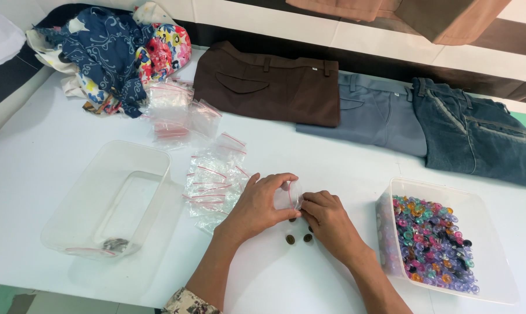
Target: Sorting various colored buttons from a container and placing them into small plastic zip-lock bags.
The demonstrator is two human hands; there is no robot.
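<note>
You are pinching a small clear plastic zip bag (288, 196) between both hands on the smooth white table (36, 157): your left hand (257, 206) is curling its fingers over the top of it, your right hand (328, 220) is closing narrow on its lower edge. Three small dark round buttons (298, 236) are lying just below your fingers. Glossy red-striped zip bags (213, 180) are lying heaped beside your left hand. A clear rectangular tub (109, 200) is sitting at the left; another tub (484, 232) at the right is holding bright translucent buttons (432, 241).
</note>
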